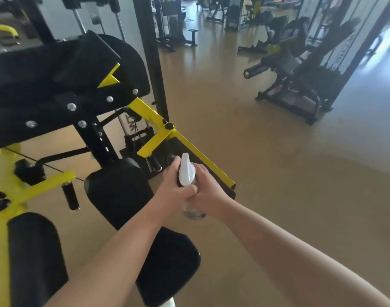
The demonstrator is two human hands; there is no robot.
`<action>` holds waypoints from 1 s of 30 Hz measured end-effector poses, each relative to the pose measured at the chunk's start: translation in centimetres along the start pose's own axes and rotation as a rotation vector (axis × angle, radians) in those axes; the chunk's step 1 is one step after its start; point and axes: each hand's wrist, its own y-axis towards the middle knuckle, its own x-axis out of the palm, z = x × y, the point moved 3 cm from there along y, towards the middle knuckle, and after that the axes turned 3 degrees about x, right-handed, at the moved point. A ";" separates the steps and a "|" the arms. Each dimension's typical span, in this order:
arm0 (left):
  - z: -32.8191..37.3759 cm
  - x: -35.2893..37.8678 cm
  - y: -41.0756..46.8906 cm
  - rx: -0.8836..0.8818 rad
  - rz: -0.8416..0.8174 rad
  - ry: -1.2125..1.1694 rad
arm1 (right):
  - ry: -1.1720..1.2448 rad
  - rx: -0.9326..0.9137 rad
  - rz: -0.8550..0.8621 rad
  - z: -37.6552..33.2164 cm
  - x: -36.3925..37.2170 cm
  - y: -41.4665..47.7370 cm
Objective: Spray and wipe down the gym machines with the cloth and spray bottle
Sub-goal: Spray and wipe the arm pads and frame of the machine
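A spray bottle [186, 171] with a white trigger head and a clear body is held upright in front of me, over the floor beside the black and yellow gym machine [143, 107]. My left hand [173, 190] grips the bottle's neck from the left. My right hand [209, 191] wraps the body from the right, touching the left hand. The bottle's clear base [193, 213] shows below both hands. Black padded rollers [116, 191] of the machine lie just left of and under my arms. A small white patch [170, 303] at the bottom edge is too cut off to identify.
A large black pad [56, 85] with bolts fills the upper left. A black upright post [151, 52] stands behind it. Another black machine [296, 69] stands at the right rear, with more equipment [176, 29] beyond. Tan floor [278, 173] spreads to my right.
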 end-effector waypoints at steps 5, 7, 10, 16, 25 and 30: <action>-0.6 -0.8 -0.1 -0.014 -0.183 -0.063 | -0.257 0.061 0.049 0.6 1.2 0.0; -1.7 -1.4 -0.1 -0.054 -0.264 -0.033 | -0.270 0.111 0.018 1.0 1.9 0.0; -3.6 -2.8 0.1 -0.117 -0.376 0.012 | -0.218 0.174 -0.027 1.6 3.7 0.0; -4.8 -5.2 1.9 -0.158 -0.412 0.141 | 0.057 0.348 0.134 3.4 4.6 0.8; -9.0 -7.3 6.2 -0.342 0.117 -0.244 | 0.028 0.476 0.306 3.8 4.4 2.0; -11.4 -6.3 6.4 -0.495 0.118 -0.408 | -0.115 0.465 0.268 3.8 5.8 2.4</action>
